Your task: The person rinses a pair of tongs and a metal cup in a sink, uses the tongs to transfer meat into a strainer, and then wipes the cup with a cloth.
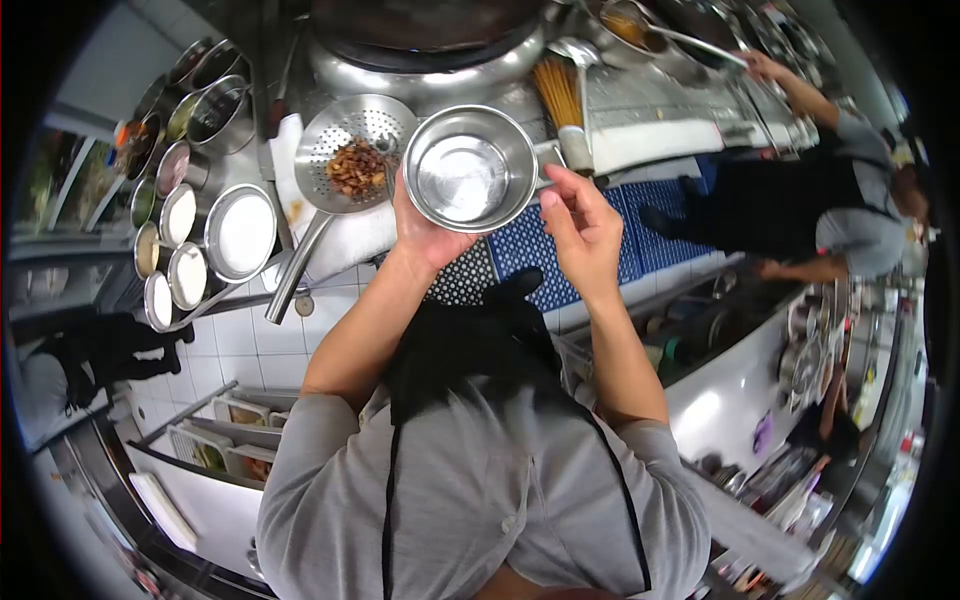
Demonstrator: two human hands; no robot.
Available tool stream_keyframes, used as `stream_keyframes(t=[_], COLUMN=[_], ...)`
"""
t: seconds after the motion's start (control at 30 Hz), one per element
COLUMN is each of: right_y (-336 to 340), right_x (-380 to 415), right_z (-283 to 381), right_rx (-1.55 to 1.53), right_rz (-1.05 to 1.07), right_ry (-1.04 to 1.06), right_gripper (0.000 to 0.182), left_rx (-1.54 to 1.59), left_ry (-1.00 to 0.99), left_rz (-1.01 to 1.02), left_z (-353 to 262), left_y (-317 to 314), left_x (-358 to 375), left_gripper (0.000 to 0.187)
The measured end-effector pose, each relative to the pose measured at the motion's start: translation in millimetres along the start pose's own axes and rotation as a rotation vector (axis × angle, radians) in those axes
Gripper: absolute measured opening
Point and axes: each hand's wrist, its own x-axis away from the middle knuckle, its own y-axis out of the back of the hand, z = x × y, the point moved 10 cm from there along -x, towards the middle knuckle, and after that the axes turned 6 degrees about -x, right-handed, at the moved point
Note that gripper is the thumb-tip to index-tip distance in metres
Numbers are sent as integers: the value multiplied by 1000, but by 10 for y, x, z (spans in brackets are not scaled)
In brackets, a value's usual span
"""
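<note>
A round stainless-steel pot (pixel 470 170) is held up in front of me, its shiny bare inside facing the camera. My left hand (pixel 425 232) is wrapped around its left side and underside, with part of the fingers hidden behind it. At the pot's right side, by its small metal handle (pixel 551 158), the thumb and forefinger of my right hand (pixel 585 220) close in on the handle's lower end. Just left of the pot, a perforated strainer ladle (pixel 318 140) holds browned, chopped food pieces (pixel 356 168). Its handle points down toward me.
A large wok (pixel 430 55) sits behind the pot. Several metal containers (pixel 240 235), some with white contents, stand at left. A bamboo brush (pixel 562 95) and a ladle (pixel 580 55) lie at right. A co-worker (pixel 790 210) works farther right.
</note>
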Motion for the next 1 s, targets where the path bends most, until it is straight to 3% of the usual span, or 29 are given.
stream_keyframes(t=[0.2, 0.57, 0.6, 0.7, 0.87, 1.0], right_y=[292, 711, 719, 722, 650, 658], right_x=[398, 900, 929, 991, 1044, 1146], right_z=[-22, -389, -413, -491, -599, -697], right_rx=[-271, -351, -354, -344, -338, -303], right_rz=[-108, -172, -187, -193, -157, -191], right_ry=[-187, -397, -416, -455, -436, -444], right_gripper=[21, 13, 10, 8, 7, 6], left_rx=[-79, -227, -239, -315, -480, -799], left_ry=[199, 314, 368, 354, 279, 197], left_rz=[-42, -144, -64, -206, -182, -220], left_z=[632, 1192, 1230, 1206, 1013, 806], left_y=[75, 345, 336, 538, 712, 951], left_x=[84, 56, 101, 167, 271, 319], left_gripper=[69, 63, 62, 64, 65, 64])
